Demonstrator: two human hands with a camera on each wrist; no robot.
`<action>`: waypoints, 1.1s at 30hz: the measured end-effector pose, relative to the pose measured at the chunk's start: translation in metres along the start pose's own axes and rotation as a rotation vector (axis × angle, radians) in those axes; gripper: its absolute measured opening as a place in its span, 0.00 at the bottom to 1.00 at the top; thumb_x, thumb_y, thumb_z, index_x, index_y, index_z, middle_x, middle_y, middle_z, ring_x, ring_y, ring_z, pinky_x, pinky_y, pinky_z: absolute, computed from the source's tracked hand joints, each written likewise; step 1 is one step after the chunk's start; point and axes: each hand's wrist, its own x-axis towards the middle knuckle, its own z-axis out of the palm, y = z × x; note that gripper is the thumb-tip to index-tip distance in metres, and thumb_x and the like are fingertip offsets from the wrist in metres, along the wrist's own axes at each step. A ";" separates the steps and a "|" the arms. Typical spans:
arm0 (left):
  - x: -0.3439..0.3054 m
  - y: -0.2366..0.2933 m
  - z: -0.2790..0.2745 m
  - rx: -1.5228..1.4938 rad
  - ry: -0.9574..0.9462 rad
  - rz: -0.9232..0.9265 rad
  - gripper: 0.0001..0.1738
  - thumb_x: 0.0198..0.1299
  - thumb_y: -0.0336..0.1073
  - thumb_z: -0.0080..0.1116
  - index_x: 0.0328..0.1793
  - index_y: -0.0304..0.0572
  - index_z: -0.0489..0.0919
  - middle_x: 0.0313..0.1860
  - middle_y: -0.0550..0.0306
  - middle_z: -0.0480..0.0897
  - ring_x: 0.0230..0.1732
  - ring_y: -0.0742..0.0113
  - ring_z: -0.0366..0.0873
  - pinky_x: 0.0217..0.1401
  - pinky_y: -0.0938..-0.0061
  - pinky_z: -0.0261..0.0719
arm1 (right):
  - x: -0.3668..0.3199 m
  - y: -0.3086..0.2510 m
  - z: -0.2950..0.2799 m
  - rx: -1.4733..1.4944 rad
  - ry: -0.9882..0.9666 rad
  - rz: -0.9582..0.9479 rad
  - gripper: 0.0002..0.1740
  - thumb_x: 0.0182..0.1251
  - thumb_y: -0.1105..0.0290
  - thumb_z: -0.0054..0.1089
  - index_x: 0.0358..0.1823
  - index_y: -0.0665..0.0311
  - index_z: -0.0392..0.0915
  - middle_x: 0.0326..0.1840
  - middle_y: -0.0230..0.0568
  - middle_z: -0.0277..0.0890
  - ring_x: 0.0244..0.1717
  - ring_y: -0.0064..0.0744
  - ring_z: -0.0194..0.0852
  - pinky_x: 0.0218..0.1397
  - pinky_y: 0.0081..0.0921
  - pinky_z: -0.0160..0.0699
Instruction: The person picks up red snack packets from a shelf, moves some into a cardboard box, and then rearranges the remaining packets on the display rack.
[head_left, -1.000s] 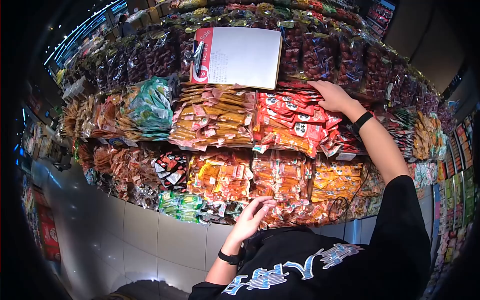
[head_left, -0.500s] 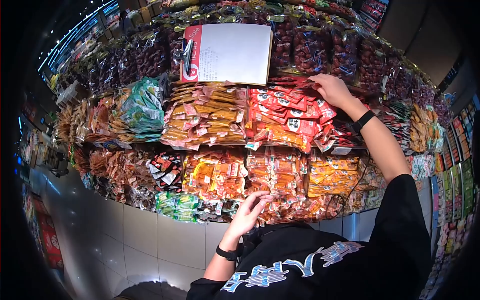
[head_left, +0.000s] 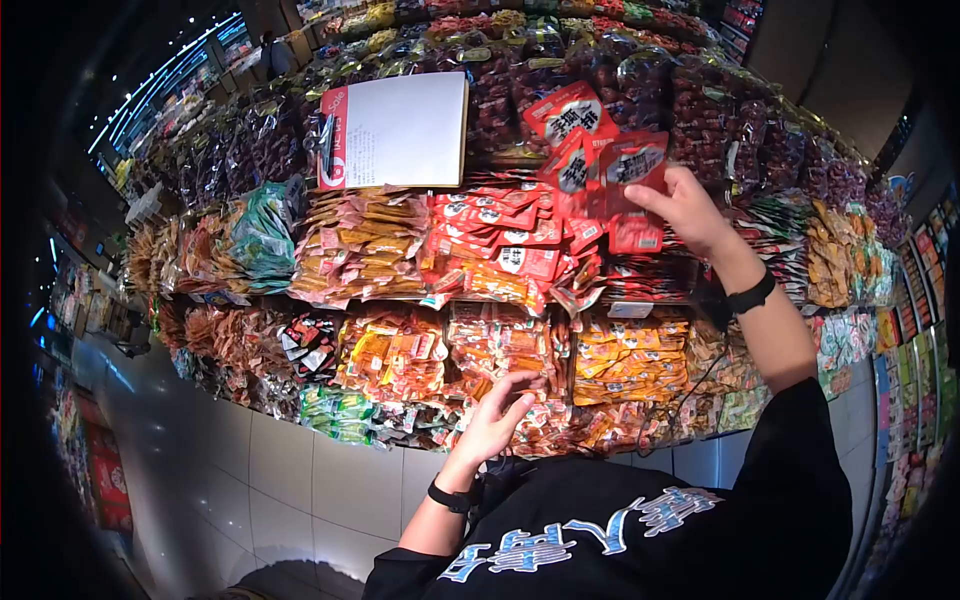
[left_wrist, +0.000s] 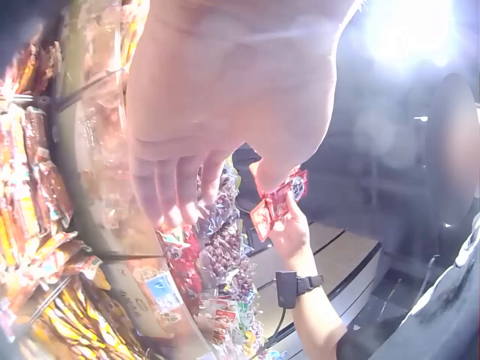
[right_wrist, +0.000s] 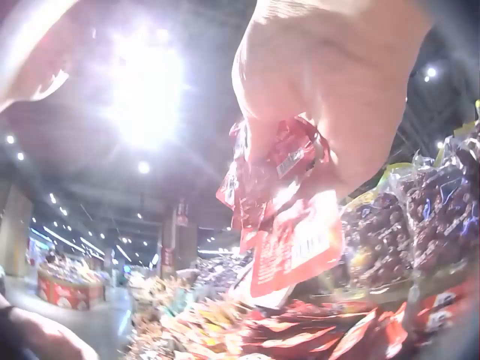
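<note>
My right hand (head_left: pixel 680 205) is raised in front of the upper shelf and pinches a bunch of red snack packets (head_left: pixel 590 150), which hang in the air above the red packet pile (head_left: pixel 500 240). The right wrist view shows those red packets (right_wrist: pixel 281 202) gripped between the fingers (right_wrist: pixel 259 142). My left hand (head_left: pixel 505 410) hovers lower, fingers relaxed, just in front of the orange packets (head_left: pixel 500 345) on the lower shelf; it holds nothing. In the left wrist view the left hand's fingers (left_wrist: pixel 176 187) hang straight, and the right hand with red packets (left_wrist: pixel 277 202) shows beyond.
A clipboard with white paper (head_left: pixel 395 130) leans on the top of the display. Bags of dark red fruit (head_left: pixel 720 120) fill the top shelf. Yellow packets (head_left: pixel 630 360) and green bags (head_left: pixel 255 225) sit on the shelves. A tiled aisle floor (head_left: pixel 250 470) lies to the left.
My right hand has lifted a bunch of red packets up off the pile it rested on. The left hand stays near the lower shelf. The head view shifted slightly right.
</note>
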 end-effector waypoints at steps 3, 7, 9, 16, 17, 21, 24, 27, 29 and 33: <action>0.025 0.022 0.035 0.099 -0.010 0.118 0.28 0.73 0.37 0.56 0.75 0.38 0.65 0.73 0.48 0.70 0.75 0.60 0.67 0.75 0.63 0.67 | -0.040 0.008 0.007 0.350 -0.099 0.065 0.16 0.74 0.71 0.61 0.60 0.67 0.77 0.55 0.33 0.82 0.54 0.20 0.78 0.62 0.26 0.75; 0.065 0.035 0.085 -0.299 -0.055 0.347 0.45 0.70 0.58 0.57 0.81 0.38 0.56 0.79 0.49 0.62 0.79 0.54 0.61 0.79 0.57 0.60 | -0.093 0.030 0.022 0.698 -0.239 0.165 0.17 0.74 0.72 0.60 0.62 0.68 0.76 0.61 0.36 0.80 0.61 0.23 0.76 0.68 0.28 0.71; 0.070 0.029 0.101 -0.546 -0.097 0.189 0.45 0.70 0.62 0.55 0.81 0.38 0.57 0.79 0.50 0.64 0.78 0.55 0.63 0.78 0.55 0.61 | -0.116 0.060 0.025 0.749 -0.256 0.229 0.18 0.75 0.72 0.59 0.62 0.68 0.76 0.61 0.36 0.80 0.62 0.23 0.75 0.68 0.28 0.70; 0.092 0.006 0.156 -0.762 0.142 -0.109 0.26 0.74 0.49 0.51 0.69 0.40 0.72 0.63 0.52 0.80 0.64 0.59 0.77 0.72 0.54 0.70 | -0.172 0.111 0.029 0.726 -0.018 0.235 0.21 0.74 0.74 0.58 0.66 0.68 0.69 0.60 0.36 0.77 0.60 0.22 0.75 0.66 0.28 0.74; 0.095 0.003 0.161 -0.747 0.168 -0.129 0.25 0.73 0.49 0.52 0.67 0.40 0.74 0.61 0.51 0.81 0.63 0.58 0.78 0.72 0.54 0.70 | -0.177 0.115 0.028 0.693 0.014 0.219 0.22 0.74 0.75 0.58 0.67 0.69 0.68 0.60 0.36 0.77 0.60 0.22 0.75 0.66 0.28 0.74; 0.101 0.007 0.184 -0.729 0.254 -0.103 0.19 0.72 0.37 0.55 0.64 0.37 0.76 0.59 0.51 0.83 0.60 0.60 0.80 0.66 0.57 0.77 | -0.193 0.126 0.015 0.628 0.035 0.251 0.24 0.73 0.77 0.59 0.68 0.69 0.67 0.60 0.37 0.77 0.59 0.21 0.75 0.65 0.28 0.75; 0.100 0.005 0.186 -0.729 0.219 -0.125 0.19 0.72 0.35 0.55 0.67 0.40 0.73 0.60 0.53 0.82 0.61 0.61 0.80 0.65 0.59 0.78 | -0.197 0.126 0.006 0.623 0.044 0.258 0.24 0.72 0.78 0.59 0.67 0.70 0.68 0.60 0.37 0.77 0.58 0.21 0.75 0.63 0.27 0.77; 0.100 -0.002 0.180 -0.756 0.207 -0.129 0.21 0.72 0.33 0.56 0.69 0.43 0.71 0.60 0.54 0.81 0.61 0.62 0.80 0.67 0.60 0.77 | -0.197 0.123 -0.002 0.537 0.025 0.269 0.23 0.71 0.79 0.60 0.66 0.70 0.69 0.59 0.37 0.78 0.57 0.21 0.76 0.63 0.27 0.77; 0.102 -0.006 0.178 -0.768 0.233 -0.079 0.21 0.71 0.31 0.56 0.69 0.42 0.71 0.60 0.54 0.81 0.60 0.62 0.80 0.68 0.60 0.76 | -0.197 0.122 -0.006 0.500 0.025 0.273 0.23 0.71 0.79 0.60 0.66 0.70 0.70 0.58 0.36 0.79 0.57 0.21 0.76 0.63 0.27 0.77; 0.099 0.005 0.171 -0.708 0.259 -0.007 0.20 0.71 0.31 0.57 0.67 0.37 0.72 0.57 0.56 0.81 0.57 0.65 0.80 0.65 0.62 0.78 | -0.192 0.121 -0.012 0.553 0.077 0.283 0.23 0.70 0.80 0.59 0.65 0.69 0.70 0.57 0.35 0.80 0.57 0.21 0.77 0.62 0.28 0.77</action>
